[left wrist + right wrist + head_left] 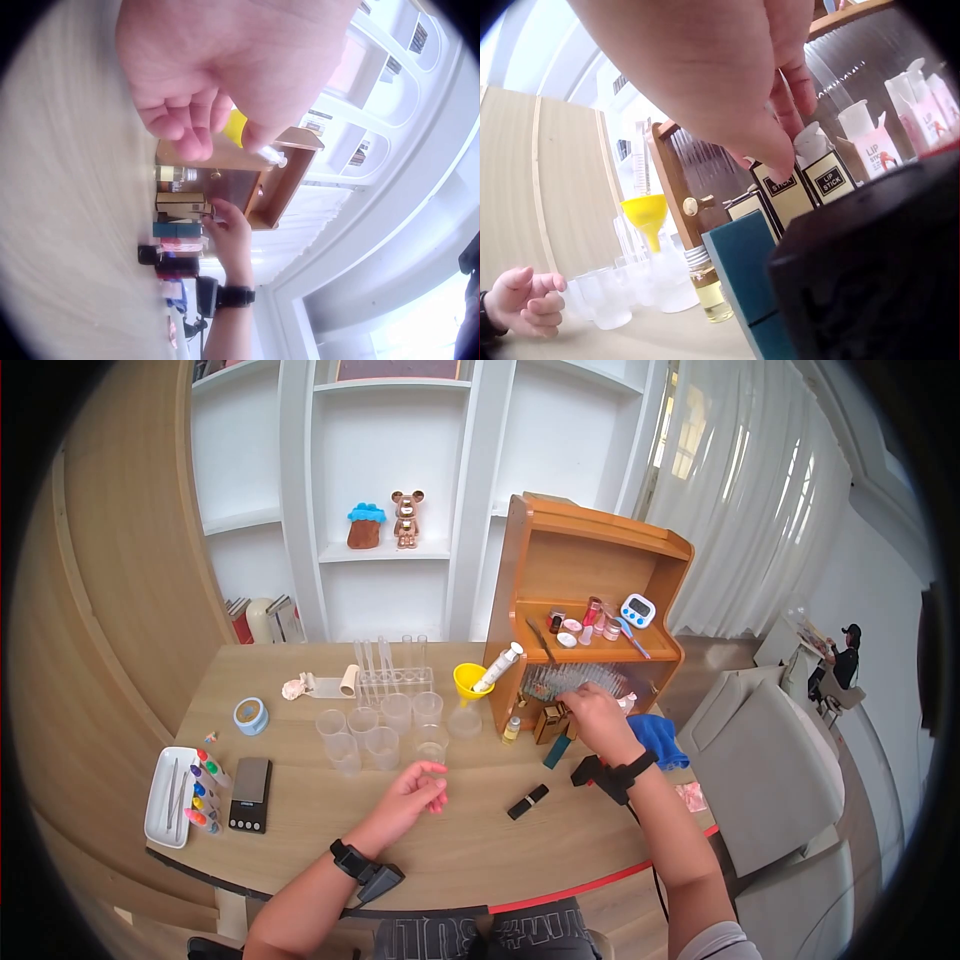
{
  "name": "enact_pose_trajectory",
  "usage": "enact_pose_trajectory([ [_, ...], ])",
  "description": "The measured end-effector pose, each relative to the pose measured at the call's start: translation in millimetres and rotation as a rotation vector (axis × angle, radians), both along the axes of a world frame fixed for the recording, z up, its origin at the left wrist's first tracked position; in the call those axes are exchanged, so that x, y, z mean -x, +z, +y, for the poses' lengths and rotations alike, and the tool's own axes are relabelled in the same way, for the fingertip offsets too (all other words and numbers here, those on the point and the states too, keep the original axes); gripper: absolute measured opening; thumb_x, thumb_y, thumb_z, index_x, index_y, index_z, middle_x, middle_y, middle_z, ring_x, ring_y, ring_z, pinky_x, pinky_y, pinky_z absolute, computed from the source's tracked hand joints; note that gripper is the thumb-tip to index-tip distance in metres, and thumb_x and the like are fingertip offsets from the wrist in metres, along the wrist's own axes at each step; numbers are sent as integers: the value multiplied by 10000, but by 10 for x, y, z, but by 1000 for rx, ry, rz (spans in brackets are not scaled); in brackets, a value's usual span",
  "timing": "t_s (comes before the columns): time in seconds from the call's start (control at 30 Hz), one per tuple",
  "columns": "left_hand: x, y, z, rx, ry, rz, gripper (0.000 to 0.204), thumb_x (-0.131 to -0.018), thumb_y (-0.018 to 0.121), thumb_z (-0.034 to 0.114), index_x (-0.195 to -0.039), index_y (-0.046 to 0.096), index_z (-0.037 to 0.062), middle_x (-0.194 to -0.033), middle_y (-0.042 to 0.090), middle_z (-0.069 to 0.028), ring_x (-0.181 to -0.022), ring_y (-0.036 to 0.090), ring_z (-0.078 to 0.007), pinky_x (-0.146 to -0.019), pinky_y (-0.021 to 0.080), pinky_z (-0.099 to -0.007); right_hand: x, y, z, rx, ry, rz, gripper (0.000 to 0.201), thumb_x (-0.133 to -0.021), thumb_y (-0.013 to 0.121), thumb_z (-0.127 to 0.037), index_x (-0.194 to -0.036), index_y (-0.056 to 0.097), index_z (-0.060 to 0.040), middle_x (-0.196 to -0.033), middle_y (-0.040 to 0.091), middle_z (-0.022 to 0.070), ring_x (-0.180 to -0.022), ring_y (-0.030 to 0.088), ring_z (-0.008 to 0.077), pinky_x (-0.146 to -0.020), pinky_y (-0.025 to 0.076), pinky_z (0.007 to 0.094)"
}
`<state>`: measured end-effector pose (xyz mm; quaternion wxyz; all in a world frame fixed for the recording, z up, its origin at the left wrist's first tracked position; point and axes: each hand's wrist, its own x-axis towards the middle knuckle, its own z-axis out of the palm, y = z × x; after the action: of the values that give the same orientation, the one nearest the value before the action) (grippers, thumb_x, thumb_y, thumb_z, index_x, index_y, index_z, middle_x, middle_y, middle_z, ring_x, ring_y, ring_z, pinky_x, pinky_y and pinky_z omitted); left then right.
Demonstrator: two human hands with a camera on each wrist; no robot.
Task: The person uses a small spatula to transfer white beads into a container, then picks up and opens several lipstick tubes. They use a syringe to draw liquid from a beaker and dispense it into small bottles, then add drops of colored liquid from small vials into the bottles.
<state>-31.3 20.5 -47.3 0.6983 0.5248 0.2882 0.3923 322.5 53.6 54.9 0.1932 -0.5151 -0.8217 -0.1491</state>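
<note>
My right hand [598,720] reaches over a group of small cartons in front of the wooden cabinet. In the right wrist view its thumb and fingers pinch the top of a cream-and-black lipstick box [786,201]. A second lipstick box [831,178] with its flap up stands right beside it. Nearer the camera is a teal box [741,259], also seen in the head view. My left hand [412,798] hovers above the table, fingers loosely bent and holding nothing, close to the clear plastic cups [382,746]. A black lipstick tube [528,801] lies between the hands.
A yellow funnel [470,680] and a small bottle of yellow liquid [512,731] stand left of the cartons. Behind the cups is a test tube rack [395,678]. At left are a black scale [250,796] and a white tray [160,822]. A blue cloth [658,740] lies right.
</note>
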Motion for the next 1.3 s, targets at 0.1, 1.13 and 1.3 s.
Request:
enact_pose_trajectory([
  [0.1,-1,3,-2,3,-5,-2,272,-1039,585,187,-1270,530,53,-882,628,-35,-777,586,-105,-729,498,-258,12,32,-43,-74,10,43,310,-717,707,33,-1023,691,-18,-902,688,138,-942,626,341,-860,516,431],
  [1.13,26,94,-31,-29,-28,35,201,-1049,555,171,-1198,571,38,-910,618,-26,-808,577,-97,-746,498,-250,211,-495,-598,90,-465,-283,370,-720,781,-339,-943,746,-45,-913,734,142,-1041,640,332,-1067,402,519],
  [1.3,20,100,-37,-33,-33,49,195,-1047,558,171,-1190,578,41,-912,618,-25,-805,574,-96,-745,497,-250,154,-627,-531,11,-489,-253,402,-696,757,-272,-1022,731,-39,-905,723,157,-1009,650,339,-1096,373,547],
])
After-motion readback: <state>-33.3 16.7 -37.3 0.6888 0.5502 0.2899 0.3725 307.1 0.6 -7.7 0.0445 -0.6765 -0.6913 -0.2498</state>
